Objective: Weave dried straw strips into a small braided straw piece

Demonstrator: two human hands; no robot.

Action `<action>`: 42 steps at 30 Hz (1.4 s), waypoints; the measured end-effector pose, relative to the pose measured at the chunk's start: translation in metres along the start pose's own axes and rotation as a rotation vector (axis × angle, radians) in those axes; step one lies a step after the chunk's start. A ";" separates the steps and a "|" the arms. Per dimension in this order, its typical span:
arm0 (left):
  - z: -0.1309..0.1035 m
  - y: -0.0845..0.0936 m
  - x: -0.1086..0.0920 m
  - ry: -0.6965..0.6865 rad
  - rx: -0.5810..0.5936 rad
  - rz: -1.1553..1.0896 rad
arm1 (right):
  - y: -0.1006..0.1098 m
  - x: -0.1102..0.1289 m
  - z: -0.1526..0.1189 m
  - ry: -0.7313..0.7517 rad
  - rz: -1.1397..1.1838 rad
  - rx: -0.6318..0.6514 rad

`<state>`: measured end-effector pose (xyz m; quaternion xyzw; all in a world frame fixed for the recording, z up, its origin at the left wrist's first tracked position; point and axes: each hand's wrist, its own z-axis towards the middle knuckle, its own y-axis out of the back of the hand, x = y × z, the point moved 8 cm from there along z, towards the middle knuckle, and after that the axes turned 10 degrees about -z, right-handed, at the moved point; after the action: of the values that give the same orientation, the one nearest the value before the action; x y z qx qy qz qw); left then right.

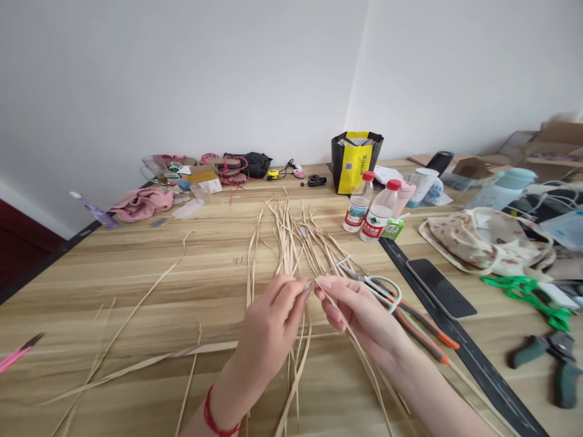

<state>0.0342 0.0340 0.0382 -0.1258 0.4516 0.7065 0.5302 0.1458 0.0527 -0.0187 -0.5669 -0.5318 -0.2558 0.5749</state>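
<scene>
My left hand (272,323), with a red cord at its wrist, is closed in a pinch over pale straw strips; a long strip (150,360) trails from it to the left. My right hand (359,309) pinches a narrow strip (362,355) that runs down toward the bottom edge. The fingertips of both hands nearly meet. Past them a thin greyish rod (337,264) points up and right; which fingers bear it I cannot tell. A bundle of straw strips (286,237) fans out on the table behind. Scissors with pale handles (392,292) lie beside my right hand.
Orange-handled pliers (423,331) and a phone (441,287) lie to the right, near dark-handled cutters (549,364). Two red-capped bottles (376,218) stand before a yellow and black bag (356,161). Loose strips (136,306) and a pink-handled tool (18,353) are on the left.
</scene>
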 end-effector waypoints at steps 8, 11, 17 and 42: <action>0.003 0.006 0.007 0.072 0.055 0.159 | 0.002 0.014 -0.010 0.170 -0.608 -0.041; 0.004 0.007 0.011 0.115 0.081 0.267 | 0.008 0.034 -0.020 0.428 -1.033 -0.252; 0.005 0.005 0.021 0.165 0.204 0.342 | 0.003 0.045 -0.019 0.633 -1.498 -0.220; 0.001 -0.015 0.040 0.565 0.365 -0.880 | -0.005 0.036 -0.002 0.503 -1.050 0.202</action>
<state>0.0312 0.0607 0.0045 -0.3934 0.5962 0.2673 0.6468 0.1526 0.0606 0.0161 -0.0923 -0.6104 -0.5808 0.5307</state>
